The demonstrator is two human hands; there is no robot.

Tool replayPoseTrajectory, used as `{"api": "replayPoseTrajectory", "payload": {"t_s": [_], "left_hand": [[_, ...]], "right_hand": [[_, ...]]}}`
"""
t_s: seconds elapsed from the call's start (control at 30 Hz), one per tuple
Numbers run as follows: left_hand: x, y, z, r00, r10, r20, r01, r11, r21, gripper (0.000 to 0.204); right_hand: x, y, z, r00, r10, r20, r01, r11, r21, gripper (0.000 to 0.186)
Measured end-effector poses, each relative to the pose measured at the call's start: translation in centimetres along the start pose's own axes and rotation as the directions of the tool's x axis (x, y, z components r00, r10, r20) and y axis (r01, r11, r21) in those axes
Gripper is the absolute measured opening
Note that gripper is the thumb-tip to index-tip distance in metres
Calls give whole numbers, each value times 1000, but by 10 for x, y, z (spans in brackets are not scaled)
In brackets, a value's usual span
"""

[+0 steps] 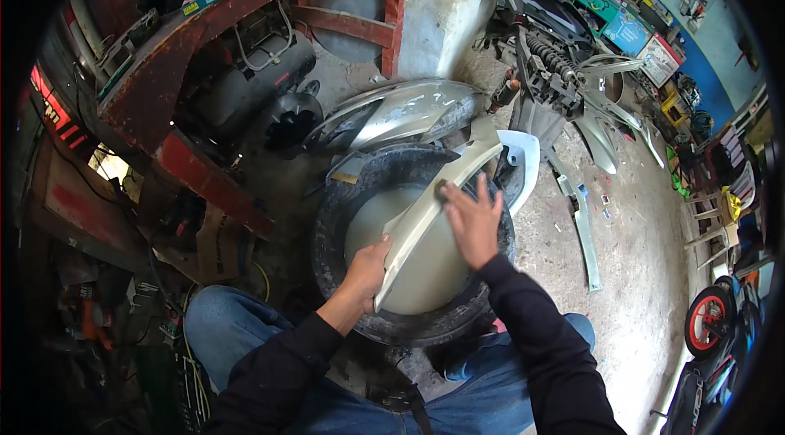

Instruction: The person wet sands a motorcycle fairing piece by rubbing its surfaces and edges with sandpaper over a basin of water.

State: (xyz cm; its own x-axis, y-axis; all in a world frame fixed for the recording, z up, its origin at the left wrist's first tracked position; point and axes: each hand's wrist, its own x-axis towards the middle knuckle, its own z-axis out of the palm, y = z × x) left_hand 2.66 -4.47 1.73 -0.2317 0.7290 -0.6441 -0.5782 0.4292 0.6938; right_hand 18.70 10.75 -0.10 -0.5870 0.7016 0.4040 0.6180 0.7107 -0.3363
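A long, pale cream motorcycle body panel (433, 198) slants across a round black tub (327, 230). Cloudy greyish water (425, 271) fills the tub. My left hand (364, 275) is closed around the panel's near lower end, thumb on top. Midway along the panel, my right hand (474, 222) presses a small dark piece of sandpaper (441, 188) to its surface; some of its fingers are spread. A white curved panel (523, 165) leans at the tub's far right rim, just beyond the right hand.
A silver body panel (409, 112) lies behind the tub. At the left stand a red wooden bench (176, 67) and a dark compressor tank (253, 79). Motorcycle parts (556, 67) and a slim pale strip (582, 230) lie on the concrete floor (638, 263). A motorcycle wheel (710, 320) shows at the right.
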Motion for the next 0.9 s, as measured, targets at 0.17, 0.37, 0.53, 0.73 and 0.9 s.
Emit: {"api": "replayPoseTrajectory", "payload": {"t_s": [0.17,0.37,0.53,0.73,0.9], "left_hand": [[-2,-1,-10,999,41,-33,-41,999,-2,44],[-2,2,-12,998,-65,23,68,970,-232,42],[8,3,-21,984,-83,156,125,950,-285,35],[7,7,-22,989,-122,85,147,895,-422,37],[14,6,-23,965,-129,227,223,862,-456,38]], "right_hand": [[-42,-51,1,952,-291,94,275,949,155,37],[-75,-86,-3,913,-405,53,366,869,333,39],[-34,-39,0,979,-206,1,206,978,30,49],[-50,-67,-7,930,-366,6,360,918,165,46],[-73,-108,-27,848,-531,3,488,782,387,34]]}}
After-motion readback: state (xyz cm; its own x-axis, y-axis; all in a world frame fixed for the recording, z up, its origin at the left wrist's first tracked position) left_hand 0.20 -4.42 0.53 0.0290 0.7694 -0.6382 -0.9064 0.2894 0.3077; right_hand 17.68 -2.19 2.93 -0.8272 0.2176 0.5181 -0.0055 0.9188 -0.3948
